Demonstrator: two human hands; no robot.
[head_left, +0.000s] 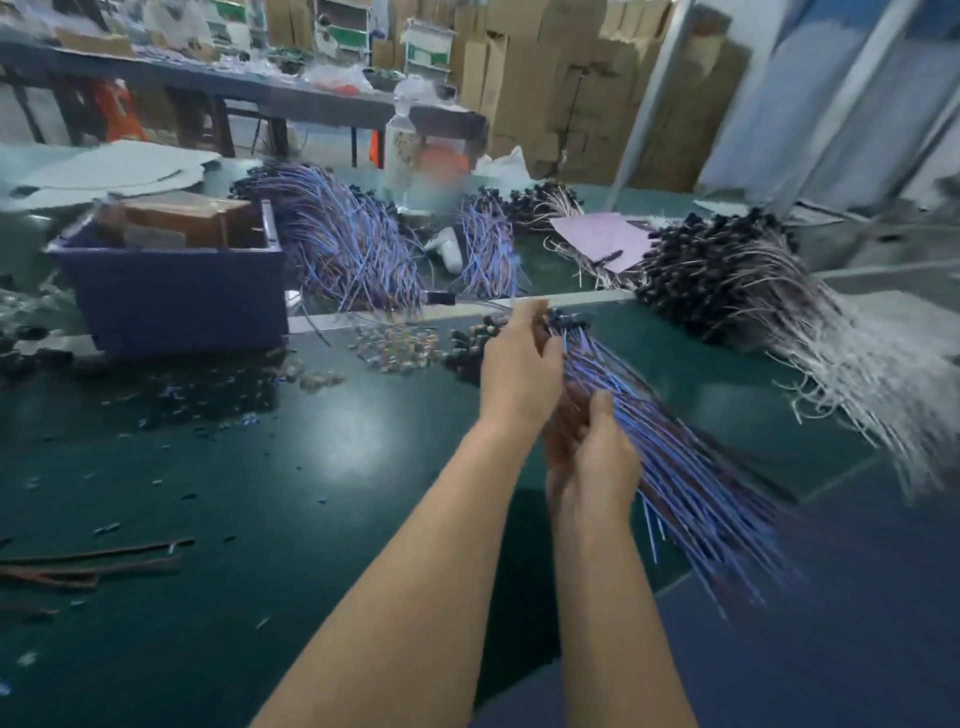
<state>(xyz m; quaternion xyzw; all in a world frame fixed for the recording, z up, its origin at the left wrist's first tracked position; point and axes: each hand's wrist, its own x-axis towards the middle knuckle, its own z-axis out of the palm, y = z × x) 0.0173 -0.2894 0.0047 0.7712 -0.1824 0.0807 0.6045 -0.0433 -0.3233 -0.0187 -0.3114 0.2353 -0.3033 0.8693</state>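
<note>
Left hand, at frame centre, pinches the connector end of a blue wire bundle; right hand, just below, grips its middle — tails fan toward lower right. A slackened grip would likely spill strands onto the green table.

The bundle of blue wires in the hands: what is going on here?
A person holds a bundle of blue and brown wires above the green table. The right hand grips its middle; the left hand holds the end with black connectors. More wire piles and a blue crate lie behind.
</note>
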